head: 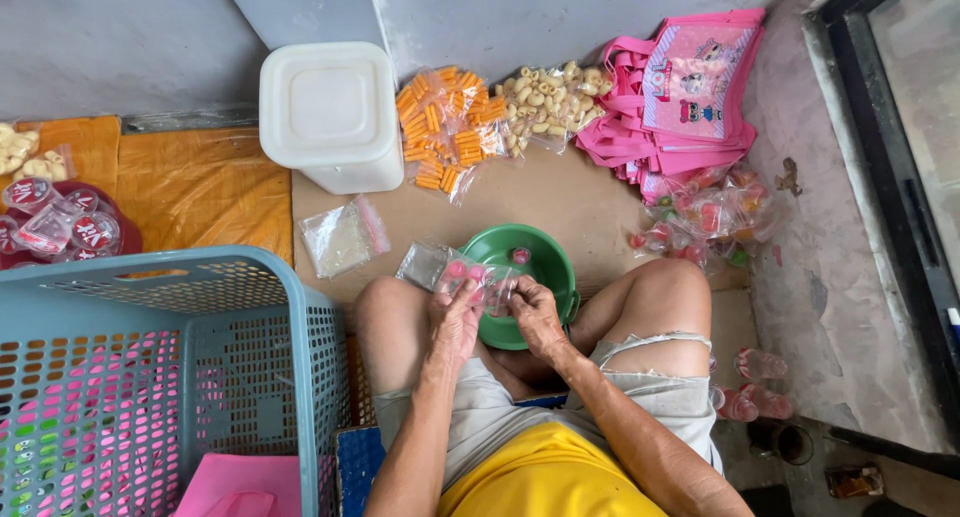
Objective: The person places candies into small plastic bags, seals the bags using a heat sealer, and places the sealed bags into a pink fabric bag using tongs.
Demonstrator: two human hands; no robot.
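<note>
Sitting cross-legged on a sheet of cardboard [560,202], I have both hands working over one small clear plastic bag [478,280] that already shows a few pink and red pieces inside. My left hand [455,322] has its fingers closed around the bag from below, and my right hand [532,312] pinches the bag's near edge, fingers curled onto it. The bag hangs just above the rim of the green bowl [548,267] between my knees.

As far as I can judge the progress: the bowl holds only one pink piece that I can see, so it looks nearly emptied. A pile of filled small bags [705,217] lies to my right beside the pink tote bags [690,97], which suggests a good share is packed. Left to go, by my reading: the packets of orange snack sticks [445,127] and pale snack rings [548,102] by the white lidded tub [330,112] lie untouched. The blue laundry basket [250,277] at my left holds more packed things, seen only through its mesh.
</note>
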